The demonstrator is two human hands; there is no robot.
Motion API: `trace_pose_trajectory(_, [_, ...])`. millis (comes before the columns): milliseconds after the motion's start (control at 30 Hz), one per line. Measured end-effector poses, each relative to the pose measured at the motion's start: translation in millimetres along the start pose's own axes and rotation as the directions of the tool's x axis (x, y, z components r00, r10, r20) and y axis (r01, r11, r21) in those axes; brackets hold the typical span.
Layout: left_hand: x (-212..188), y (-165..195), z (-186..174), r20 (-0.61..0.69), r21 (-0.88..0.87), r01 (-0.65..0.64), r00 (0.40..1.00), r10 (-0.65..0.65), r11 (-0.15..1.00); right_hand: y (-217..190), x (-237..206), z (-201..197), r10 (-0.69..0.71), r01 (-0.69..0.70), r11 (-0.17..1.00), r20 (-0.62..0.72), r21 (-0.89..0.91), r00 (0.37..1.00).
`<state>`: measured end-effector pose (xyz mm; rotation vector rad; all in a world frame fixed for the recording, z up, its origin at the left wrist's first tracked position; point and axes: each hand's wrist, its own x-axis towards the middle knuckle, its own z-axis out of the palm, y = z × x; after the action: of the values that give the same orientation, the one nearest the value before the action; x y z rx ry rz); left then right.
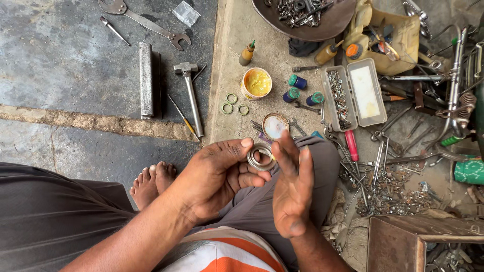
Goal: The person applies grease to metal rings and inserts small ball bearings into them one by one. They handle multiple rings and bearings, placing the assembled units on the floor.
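you have the metal ring [260,156] pinched in your left hand [217,176], thumb and fingertips closed on its outer rim, held up over your lap in the near middle of the scene. your right hand [292,189] is open, palm turned toward the ring, its fingertips just touching or almost touching the ring's right edge; i cannot tell which.

the ring is probably solid steel, so expect it to be stiff and fairly heavy for its size, and not at all fragile. it may well be greasy, given the open tin of yellow grease [257,83] on the ground farther off, so judge it slippery. the safest hold is across the outer rim with thumb opposite two fingers, as you have it, not by the inner edge.

it looks like a thick grey band, dull silver, round, with an open centre and what seems a second thinner ring inside it. the surface has a worn sheen.

beyond it on the ground lie three small green rings [233,104], a hammer [190,93], a flat metal bar [146,79], a large wrench [146,22], a round tin lid [275,125], and to the right a clear plastic box of small parts [355,93].
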<state>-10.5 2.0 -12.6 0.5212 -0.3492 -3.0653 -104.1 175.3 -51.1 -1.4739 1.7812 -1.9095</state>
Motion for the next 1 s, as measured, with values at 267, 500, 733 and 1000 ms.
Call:
trace_pose_trajectory(267, [-6.2,-0.8,4.1,0.002,0.071,0.014,1.000,-0.014,0.997,-2.0,9.7,-21.1,0.030,-0.027,0.999,-0.093,0.028,0.995])
trace_pose_trajectory(500, [-8.0,-1.6,7.7,0.023,0.071,-0.004,1.000,0.002,0.997,-12.2,7.7,-3.9,0.191,-0.226,0.871,0.123,0.437,0.974])
trace_pose_trajectory(733, [-7.9,-3.1,8.0,0.017,0.085,0.008,1.000,-0.010,0.996,-5.8,5.8,-12.1,0.095,-0.101,0.989,0.059,0.107,0.994])
trace_pose_trajectory(1000, [-5.8,-5.8,7.0,0.032,0.158,0.001,0.999,-0.006,0.987,-18.2,17.2,-21.8,0.215,-0.164,0.899,-0.081,0.406,0.973])
